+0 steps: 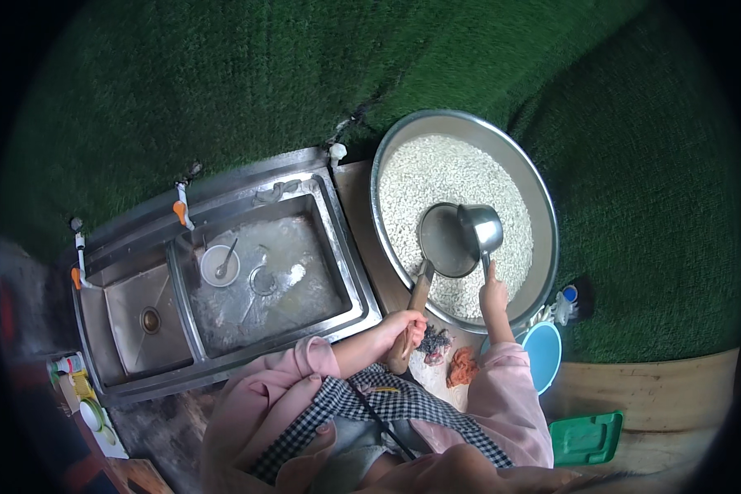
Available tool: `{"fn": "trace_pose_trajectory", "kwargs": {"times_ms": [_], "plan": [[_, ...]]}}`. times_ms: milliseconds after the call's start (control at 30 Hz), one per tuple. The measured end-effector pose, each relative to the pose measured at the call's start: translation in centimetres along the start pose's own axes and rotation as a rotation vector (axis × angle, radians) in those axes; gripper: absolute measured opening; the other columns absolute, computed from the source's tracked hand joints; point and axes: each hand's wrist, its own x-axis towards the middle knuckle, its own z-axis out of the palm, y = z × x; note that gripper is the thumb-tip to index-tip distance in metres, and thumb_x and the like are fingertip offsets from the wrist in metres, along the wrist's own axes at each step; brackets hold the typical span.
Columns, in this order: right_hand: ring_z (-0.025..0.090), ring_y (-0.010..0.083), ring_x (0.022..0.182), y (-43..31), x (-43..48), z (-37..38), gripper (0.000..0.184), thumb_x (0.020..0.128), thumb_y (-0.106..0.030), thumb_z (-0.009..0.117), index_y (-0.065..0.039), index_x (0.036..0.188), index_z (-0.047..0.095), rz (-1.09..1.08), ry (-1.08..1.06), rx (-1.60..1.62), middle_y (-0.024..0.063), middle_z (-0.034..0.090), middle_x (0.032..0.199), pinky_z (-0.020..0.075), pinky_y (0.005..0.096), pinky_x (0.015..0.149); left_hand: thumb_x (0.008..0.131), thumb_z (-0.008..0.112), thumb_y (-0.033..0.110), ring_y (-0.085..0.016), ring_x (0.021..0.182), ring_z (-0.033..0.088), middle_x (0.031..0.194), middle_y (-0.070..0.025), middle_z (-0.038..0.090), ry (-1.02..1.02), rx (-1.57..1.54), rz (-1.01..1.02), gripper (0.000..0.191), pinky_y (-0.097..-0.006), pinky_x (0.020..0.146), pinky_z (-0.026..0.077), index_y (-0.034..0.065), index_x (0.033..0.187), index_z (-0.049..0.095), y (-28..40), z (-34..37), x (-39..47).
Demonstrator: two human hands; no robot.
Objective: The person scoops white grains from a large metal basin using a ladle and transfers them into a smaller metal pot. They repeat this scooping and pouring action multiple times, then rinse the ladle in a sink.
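Observation:
A large round metal basin (546, 185) holds many small whitish pieces, whose exact kind I cannot tell. My left hand (409, 330) grips the thick wooden handle (418, 293) of a round strainer (447, 241), which lies over the pieces near the middle of the basin. My right hand (494, 296) is closed on the thin handle of a metal ladle (483, 227). The ladle's bowl is tipped over the right side of the strainer, and its inside is mostly hidden. The strainer looks dark and mostly bare inside.
Left of the basin is a double steel sink (358, 309); cloudy water fills its larger bowl, with a white bowl (220, 265) and spoon in it. Orange-handled taps (180, 212) stand behind. An orange cloth or mesh (463, 367), a blue basin (542, 358) and a green lid (586, 438) lie nearer me.

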Motion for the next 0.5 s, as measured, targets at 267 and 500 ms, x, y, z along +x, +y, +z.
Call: {"fn": "trace_pose_trajectory", "kwargs": {"times_ms": [267,500], "plan": [[0.040,0.0080,0.038,-4.7,-0.9,-1.4,0.057,0.083,0.000,0.059,-0.005,0.137,0.041,0.484,-0.673,1.407,0.0007,0.047,0.056,0.0281,0.0243,0.033,0.087,0.053,0.008,-0.008,0.051,0.039,0.065,0.0001,0.043,0.058,0.024,0.005,0.014,-0.0223,0.043,0.035,0.0013,0.098,0.047,0.0,0.6,-0.1],[0.049,0.0128,0.041,-13.4,-4.4,-9.8,0.067,0.083,-0.001,0.061,-0.006,0.144,0.034,0.092,-0.533,1.150,0.0069,0.060,0.065,0.0411,0.0265,0.040,0.086,0.052,0.008,-0.008,0.048,0.038,0.064,0.0002,0.043,0.036,0.036,0.017,0.009,-0.0212,0.042,0.034,0.0022,0.091,0.048,0.1,0.0,-0.2]]}}
